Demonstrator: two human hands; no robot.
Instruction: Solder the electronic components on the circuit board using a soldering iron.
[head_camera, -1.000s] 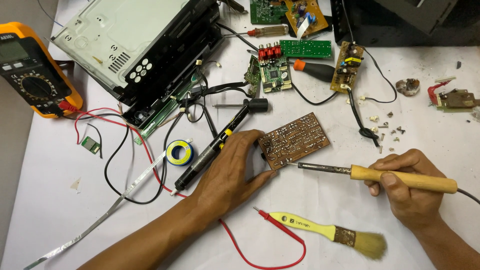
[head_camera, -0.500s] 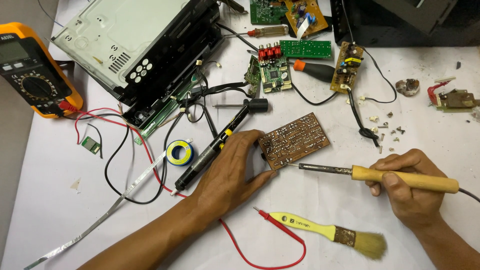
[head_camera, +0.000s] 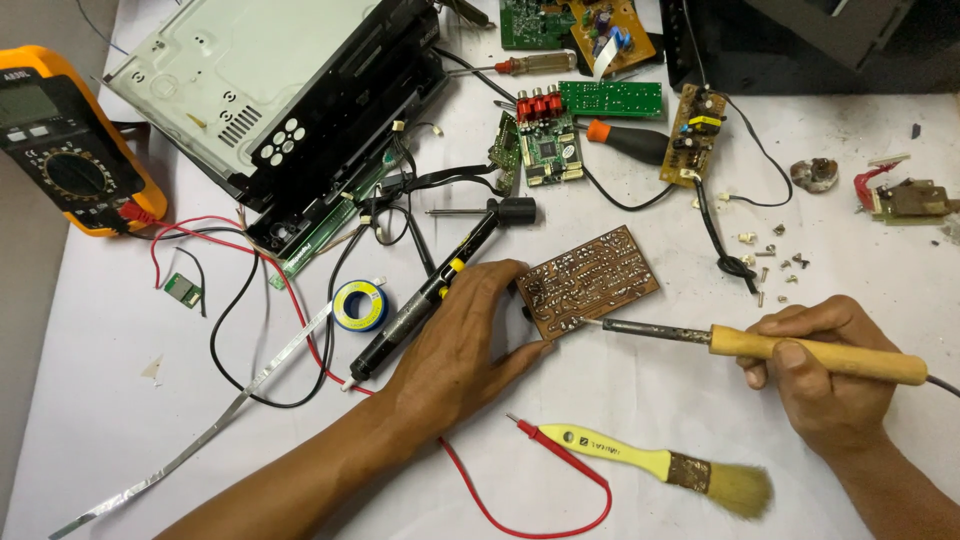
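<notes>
My left hand (head_camera: 465, 340) presses on the near left edge of a brown circuit board (head_camera: 590, 281), solder side up, on the white table. My right hand (head_camera: 825, 375) grips the wooden handle of a soldering iron (head_camera: 770, 345). Its dark metal tip touches the board's near edge. A black desoldering pump (head_camera: 430, 295) lies just left of my left hand, partly under it.
A yellow-handled brush (head_camera: 660, 468) and a red probe lead (head_camera: 545, 475) lie near me. A solder roll (head_camera: 359, 304), an orange multimeter (head_camera: 70, 150), an opened player chassis (head_camera: 270, 90), several green boards (head_camera: 545, 145), screwdrivers (head_camera: 630, 140) and loose screws (head_camera: 775, 255) lie around.
The soldering iron tip has moved left to the board's edge. My left hand has stayed still on the board.
</notes>
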